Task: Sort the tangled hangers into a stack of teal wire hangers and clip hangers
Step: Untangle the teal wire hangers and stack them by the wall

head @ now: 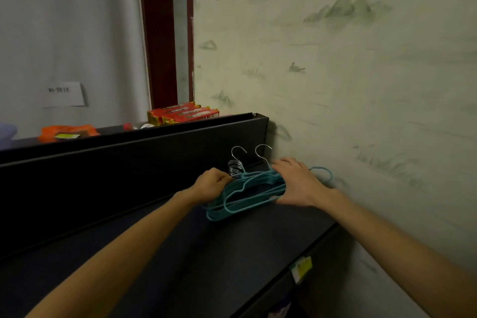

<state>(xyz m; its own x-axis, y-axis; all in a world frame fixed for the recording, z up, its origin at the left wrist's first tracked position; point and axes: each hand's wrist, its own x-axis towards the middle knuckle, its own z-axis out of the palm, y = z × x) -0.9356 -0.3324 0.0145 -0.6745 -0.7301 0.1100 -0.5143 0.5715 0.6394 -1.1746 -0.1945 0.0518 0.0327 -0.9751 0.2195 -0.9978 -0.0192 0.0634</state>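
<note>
A bundle of several teal wire hangers (241, 200) lies on the dark shelf (180, 253) close to the wall. My left hand (211, 184) grips the bundle at its left, where the necks meet. My right hand (296, 183) lies over the right end of the bundle, fingers curled round the wires. Behind the teal bundle, a cluster of silver metal hooks (236, 162) stands up against the black back panel; the hangers they belong to are hidden behind my hands. One teal hook (324, 171) pokes out to the right of my right hand.
A black back panel (129, 170) rises behind the shelf. Above it lie red and gold boxes (183, 112) and an orange packet (67, 131). The patterned wall (361, 85) stands hard against the shelf's right side. A yellow label (300, 267) sticks to the shelf's front edge.
</note>
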